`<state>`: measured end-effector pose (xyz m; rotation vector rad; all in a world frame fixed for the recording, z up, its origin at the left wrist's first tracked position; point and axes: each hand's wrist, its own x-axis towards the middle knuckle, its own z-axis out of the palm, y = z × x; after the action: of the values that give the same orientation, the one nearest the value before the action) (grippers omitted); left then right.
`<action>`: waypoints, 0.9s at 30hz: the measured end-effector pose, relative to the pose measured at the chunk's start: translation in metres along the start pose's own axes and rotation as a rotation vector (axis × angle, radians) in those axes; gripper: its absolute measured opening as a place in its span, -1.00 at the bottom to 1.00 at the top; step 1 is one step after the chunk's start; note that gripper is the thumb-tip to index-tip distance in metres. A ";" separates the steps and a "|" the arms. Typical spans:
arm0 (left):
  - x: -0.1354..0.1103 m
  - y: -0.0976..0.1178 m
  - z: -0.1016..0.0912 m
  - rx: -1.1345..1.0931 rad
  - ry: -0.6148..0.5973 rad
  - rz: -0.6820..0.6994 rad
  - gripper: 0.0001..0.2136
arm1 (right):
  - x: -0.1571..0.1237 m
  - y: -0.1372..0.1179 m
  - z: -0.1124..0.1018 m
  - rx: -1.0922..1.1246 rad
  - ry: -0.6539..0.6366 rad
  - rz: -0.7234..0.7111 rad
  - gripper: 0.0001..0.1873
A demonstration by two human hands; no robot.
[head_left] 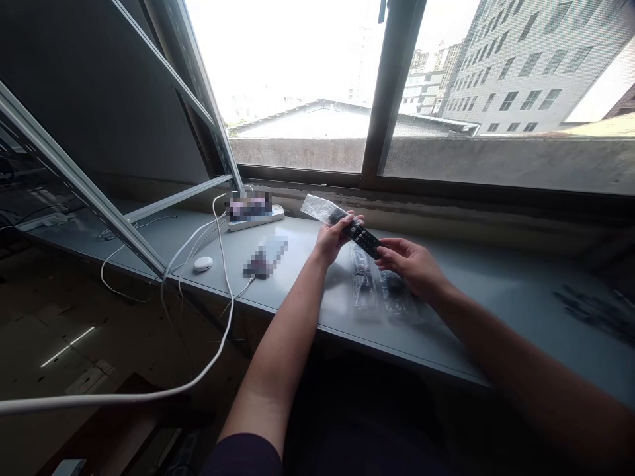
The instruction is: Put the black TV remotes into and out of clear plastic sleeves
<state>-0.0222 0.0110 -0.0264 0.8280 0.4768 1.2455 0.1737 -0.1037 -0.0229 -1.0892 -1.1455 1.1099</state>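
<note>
A black remote control (366, 239) is held between both hands above the grey table, its buttons facing up. Around its far left end sits a clear plastic bag (317, 207), which sticks out beyond my fingers. My left hand (336, 237) wraps round the bagged end. With thumb and fingers, my right hand (407, 262) pinches the near right end. Beneath the hands, clear plastic bags with dark items inside (364, 284) lie on the table; what they contain is hard to make out.
A white power strip (255, 219) and a blurred-out device (266, 258) on a cable lie to the left. White cables (229, 291) hang over the table edge near a round white object (203, 264). A metal frame (99, 192) slants at left. Dark items (595, 311) lie far right.
</note>
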 end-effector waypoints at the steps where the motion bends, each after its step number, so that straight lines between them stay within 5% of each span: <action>1: -0.001 0.001 0.000 0.000 -0.002 -0.002 -0.70 | 0.000 0.000 0.000 -0.003 -0.006 0.000 -0.48; 27: -0.008 0.000 -0.002 0.203 -0.239 -0.148 -0.53 | 0.000 0.002 -0.001 0.010 -0.028 -0.004 -0.50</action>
<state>-0.0260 0.0038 -0.0282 1.0791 0.4662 0.9580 0.1747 -0.1034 -0.0253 -1.0666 -1.1619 1.1297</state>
